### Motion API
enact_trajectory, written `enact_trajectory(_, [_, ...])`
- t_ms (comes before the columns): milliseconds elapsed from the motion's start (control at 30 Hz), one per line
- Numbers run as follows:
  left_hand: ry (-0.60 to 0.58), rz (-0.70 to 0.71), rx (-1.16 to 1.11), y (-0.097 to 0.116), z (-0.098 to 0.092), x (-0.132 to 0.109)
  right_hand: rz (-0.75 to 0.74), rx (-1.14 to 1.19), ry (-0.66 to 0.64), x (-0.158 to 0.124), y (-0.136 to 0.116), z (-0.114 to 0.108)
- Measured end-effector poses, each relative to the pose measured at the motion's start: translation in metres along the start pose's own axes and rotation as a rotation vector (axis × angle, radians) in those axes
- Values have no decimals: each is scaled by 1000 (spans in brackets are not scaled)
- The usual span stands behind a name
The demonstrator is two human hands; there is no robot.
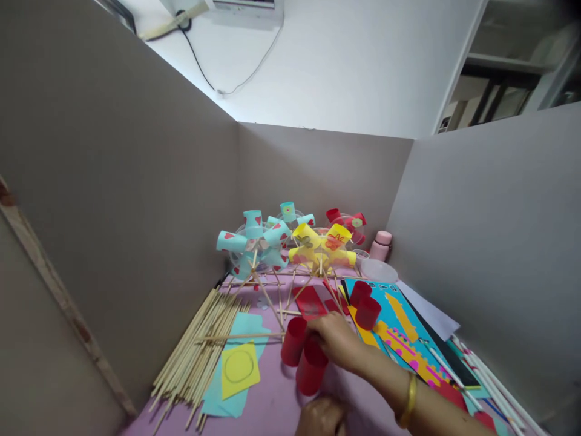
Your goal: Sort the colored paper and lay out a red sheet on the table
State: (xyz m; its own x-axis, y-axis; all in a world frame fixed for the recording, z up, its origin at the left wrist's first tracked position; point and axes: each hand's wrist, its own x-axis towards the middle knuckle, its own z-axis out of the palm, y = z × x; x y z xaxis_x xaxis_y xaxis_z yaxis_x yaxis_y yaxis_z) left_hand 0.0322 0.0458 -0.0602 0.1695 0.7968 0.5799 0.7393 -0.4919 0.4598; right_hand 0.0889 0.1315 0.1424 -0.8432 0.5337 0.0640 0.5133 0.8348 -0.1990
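My right hand [333, 339], with a gold bangle at the wrist, reaches in from the lower right. Its fingers curl over the top of a red paper cup [312, 366] beside a second red paper cup [293, 340], both on the pink table [272, 393]. My left hand [321, 416] sits at the bottom edge just below the nearer cup. Its fingers look curled, and whether they hold anything is hidden. Two more red cups [364, 304] stand on a blue patterned sheet [403, 330] to the right.
Paper-cup windmills in blue [252, 242], yellow [321, 245] and red [347, 221] stand at the back on skewer frames. A pile of wooden skewers [200, 351] lies at left beside a yellow square [239, 369] on blue paper. A pink bottle [380, 245] stands at the back right. Grey partition walls enclose three sides.
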Motion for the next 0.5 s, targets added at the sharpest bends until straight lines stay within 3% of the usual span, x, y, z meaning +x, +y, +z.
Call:
enact_trajectory(233, [-22,-145,-79,23,-15,4,-83,-22,-58,6,-31,10])
enact_trajectory(500, [40,-295,-160,50,-42,3,-172,-144,-125,38,-59,34])
